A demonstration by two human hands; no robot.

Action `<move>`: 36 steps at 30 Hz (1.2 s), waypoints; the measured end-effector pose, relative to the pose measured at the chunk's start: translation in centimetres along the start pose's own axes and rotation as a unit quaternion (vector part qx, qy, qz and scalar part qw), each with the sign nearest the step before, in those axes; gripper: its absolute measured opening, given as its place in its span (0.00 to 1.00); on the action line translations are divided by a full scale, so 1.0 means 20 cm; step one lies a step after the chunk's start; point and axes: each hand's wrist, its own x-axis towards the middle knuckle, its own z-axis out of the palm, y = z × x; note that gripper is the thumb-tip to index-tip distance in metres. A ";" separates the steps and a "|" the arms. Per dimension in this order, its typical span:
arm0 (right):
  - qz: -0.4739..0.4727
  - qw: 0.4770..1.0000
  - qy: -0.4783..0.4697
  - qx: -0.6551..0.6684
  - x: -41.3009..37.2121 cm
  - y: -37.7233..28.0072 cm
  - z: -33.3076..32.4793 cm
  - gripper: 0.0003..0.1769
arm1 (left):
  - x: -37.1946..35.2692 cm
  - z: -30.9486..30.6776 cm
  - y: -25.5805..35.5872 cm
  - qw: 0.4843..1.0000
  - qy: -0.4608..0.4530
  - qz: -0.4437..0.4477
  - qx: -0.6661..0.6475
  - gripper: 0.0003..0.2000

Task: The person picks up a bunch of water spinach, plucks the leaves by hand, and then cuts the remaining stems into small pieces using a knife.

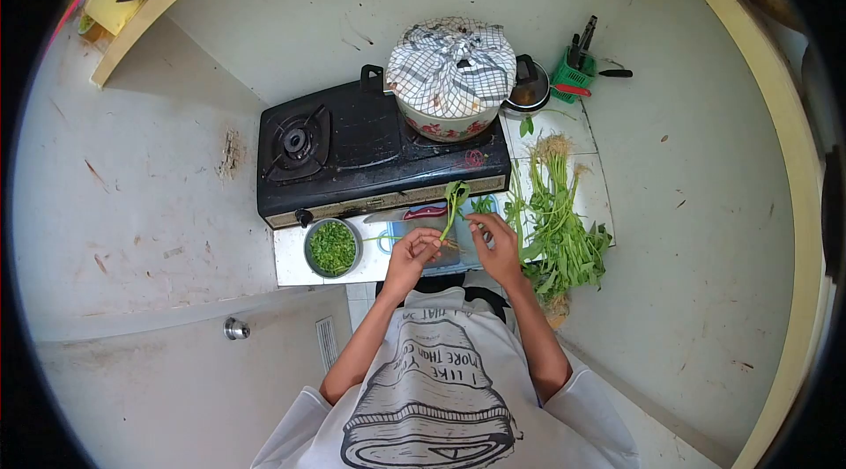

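Note:
My left hand [414, 256] is closed around the lower part of a leafy green stalk [451, 209], which points up and away from me. Close to the stalk's leaves, the fingertips of my right hand [499, 249] are drawn together; whatever they pinch is too small to make out. Beneath both hands lies a blue cutting board [436, 271], partly hidden by them. A knife with a red handle [426, 212] rests along the board's far edge, blade to the left. To the right sits a bunch of leafy greens [568, 240] with roots attached.
A bowl of chopped greens [333, 247] stands at the left on the white tiles. Behind is a black two-burner stove [352, 147], bearing a large cloth-covered pot [449, 125]. Further right are a small lidded pot [529, 90] and a green basket [573, 73] holding utensils.

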 end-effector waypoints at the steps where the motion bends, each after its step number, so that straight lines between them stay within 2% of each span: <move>1: -0.034 0.999 -0.012 0.004 0.00 -0.05 0.00 0.12 | 0.00 0.01 0.01 1.000 0.000 -0.005 0.012 0.11; 5: -0.102 0.991 -0.063 -0.054 0.03 -0.15 0.01 0.15 | -0.01 0.01 0.02 0.999 0.003 -0.013 0.047 0.11; 8: -0.148 0.984 -0.032 -0.096 0.04 -0.06 0.04 0.16 | -0.01 0.01 0.04 0.999 0.005 -0.025 0.037 0.11; 14: -0.217 0.967 0.063 -0.119 0.02 0.00 0.08 0.12 | -0.01 0.02 0.05 0.999 0.010 -0.045 -0.007 0.10; 17: -0.127 0.986 0.023 -0.106 -0.02 0.03 0.10 0.08 | 0.00 0.04 0.04 0.998 0.002 -0.043 -0.035 0.10; 20: -0.118 0.985 0.030 -0.122 -0.02 -0.02 0.11 0.06 | 0.00 0.04 0.03 0.999 -0.009 -0.035 -0.033 0.10; 29: -0.097 0.990 0.031 -0.095 -0.01 -0.01 0.13 0.09 | 0.00 0.04 0.06 0.998 -0.006 -0.052 -0.026 0.10; 36: -0.156 0.981 -0.005 -0.114 0.01 -0.04 0.10 0.13 | 0.02 0.04 0.07 0.999 -0.004 -0.045 -0.016 0.10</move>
